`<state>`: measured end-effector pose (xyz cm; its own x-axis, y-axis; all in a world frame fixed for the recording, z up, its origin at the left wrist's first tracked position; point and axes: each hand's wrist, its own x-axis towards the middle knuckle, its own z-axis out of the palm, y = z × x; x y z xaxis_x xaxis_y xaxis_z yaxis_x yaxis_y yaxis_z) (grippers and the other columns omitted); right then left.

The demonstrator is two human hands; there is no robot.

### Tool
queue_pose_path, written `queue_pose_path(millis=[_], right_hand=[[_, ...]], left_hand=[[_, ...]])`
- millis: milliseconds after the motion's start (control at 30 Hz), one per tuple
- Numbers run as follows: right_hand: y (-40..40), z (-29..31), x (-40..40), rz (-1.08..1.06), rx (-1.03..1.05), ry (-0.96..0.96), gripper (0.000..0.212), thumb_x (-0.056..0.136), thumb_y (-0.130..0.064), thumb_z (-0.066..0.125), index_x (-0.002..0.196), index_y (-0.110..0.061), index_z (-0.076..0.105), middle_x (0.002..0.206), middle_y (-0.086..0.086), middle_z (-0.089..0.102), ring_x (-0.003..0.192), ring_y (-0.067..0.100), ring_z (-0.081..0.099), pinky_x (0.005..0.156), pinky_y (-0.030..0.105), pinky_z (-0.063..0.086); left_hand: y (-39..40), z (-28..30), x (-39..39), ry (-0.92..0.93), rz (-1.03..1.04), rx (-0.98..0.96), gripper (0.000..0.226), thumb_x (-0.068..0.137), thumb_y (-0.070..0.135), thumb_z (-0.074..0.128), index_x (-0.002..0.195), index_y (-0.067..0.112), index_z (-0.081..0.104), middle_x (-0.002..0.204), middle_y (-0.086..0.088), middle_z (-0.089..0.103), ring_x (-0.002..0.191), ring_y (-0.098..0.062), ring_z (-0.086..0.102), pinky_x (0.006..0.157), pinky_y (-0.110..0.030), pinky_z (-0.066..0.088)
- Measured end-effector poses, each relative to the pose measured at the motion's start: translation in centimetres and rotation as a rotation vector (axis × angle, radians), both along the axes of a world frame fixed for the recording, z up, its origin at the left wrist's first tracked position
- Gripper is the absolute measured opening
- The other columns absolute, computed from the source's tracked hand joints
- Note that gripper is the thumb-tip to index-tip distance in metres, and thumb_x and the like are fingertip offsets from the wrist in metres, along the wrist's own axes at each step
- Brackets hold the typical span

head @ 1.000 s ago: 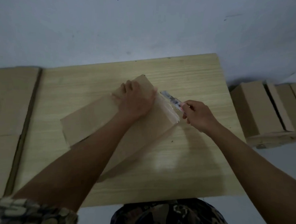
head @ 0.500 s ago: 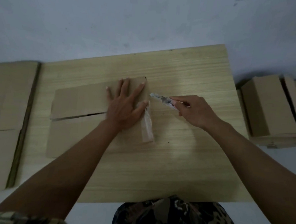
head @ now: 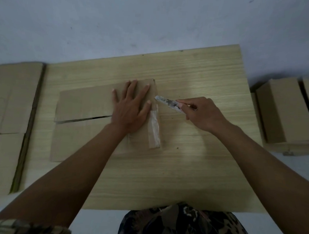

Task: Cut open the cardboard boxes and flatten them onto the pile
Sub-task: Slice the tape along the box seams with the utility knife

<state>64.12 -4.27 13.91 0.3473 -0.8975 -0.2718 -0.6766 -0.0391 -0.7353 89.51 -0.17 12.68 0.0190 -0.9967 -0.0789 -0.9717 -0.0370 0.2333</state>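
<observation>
A brown cardboard box (head: 82, 104) lies flattened on the wooden table (head: 192, 163), with a slit across its left half and clear tape (head: 154, 129) along its right end. My left hand (head: 131, 108) presses flat on the box's right part, fingers spread. My right hand (head: 202, 114) grips a cutter (head: 168, 103) wrapped in patterned paper. Its tip touches the taped right edge of the box, just beside my left thumb.
A pile of flattened cardboard (head: 8, 118) lies on the floor to the left of the table. Several unopened boxes (head: 284, 113) stand on the floor at the right. A pale wall runs behind the table.
The box has gone from tilted and partly raised to lying flat and square on the table. My left hand spread out on it. The cutter tip came to the taped edge.
</observation>
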Motion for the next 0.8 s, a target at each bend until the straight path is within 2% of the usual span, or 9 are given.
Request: queue_pose_path(millis=[233, 467, 667, 800], right_hand=[[-0.12, -0.01, 0.3, -0.016, -0.035, 0.029, 0.032, 0.1, -0.048, 0.052, 0.126, -0.04, 0.069, 0.108, -0.009, 0.076, 0.097, 0.01, 0.069, 0.087, 0.031, 0.053], [0.37, -0.2, -0.16, -0.034, -0.023, 0.007, 0.031, 0.1, -0.046, 0.053, 0.125, -0.039, 0.07, 0.105, -0.007, 0.076, 0.094, 0.011, 0.069, 0.09, 0.035, 0.054], [0.76, -0.4, -0.23, -0.041, -0.004, -0.001, 0.031, 0.099, -0.047, 0.053, 0.125, -0.04, 0.069, 0.102, -0.013, 0.075, 0.093, 0.012, 0.07, 0.092, 0.038, 0.056], [0.59, 0.28, 0.2, 0.02, 0.023, -0.002, 0.035, 0.101, -0.046, 0.052, 0.131, -0.036, 0.066, 0.114, -0.002, 0.074, 0.1, 0.013, 0.068, 0.09, 0.031, 0.052]], left_hand=[[0.0, -0.32, 0.08, 0.01, 0.002, -0.016, 0.062, 0.1, 0.047, 0.023, 0.16, 0.033, 0.024, 0.169, -0.005, 0.013, 0.156, -0.024, 0.005, 0.12, -0.065, 0.004], [0.01, -0.45, 0.11, 0.008, 0.0, -0.022, 0.062, 0.1, 0.047, 0.023, 0.16, 0.034, 0.023, 0.169, -0.006, 0.014, 0.156, -0.024, 0.005, 0.12, -0.065, 0.003], [0.02, -0.37, 0.06, 0.007, 0.005, -0.018, 0.061, 0.1, 0.046, 0.025, 0.16, 0.034, 0.024, 0.169, -0.005, 0.015, 0.156, -0.024, 0.006, 0.12, -0.065, 0.003], [-0.04, -0.41, 0.26, 0.005, -0.004, -0.017, 0.061, 0.099, 0.047, 0.026, 0.16, 0.035, 0.025, 0.169, -0.005, 0.015, 0.156, -0.024, 0.006, 0.121, -0.064, 0.003]])
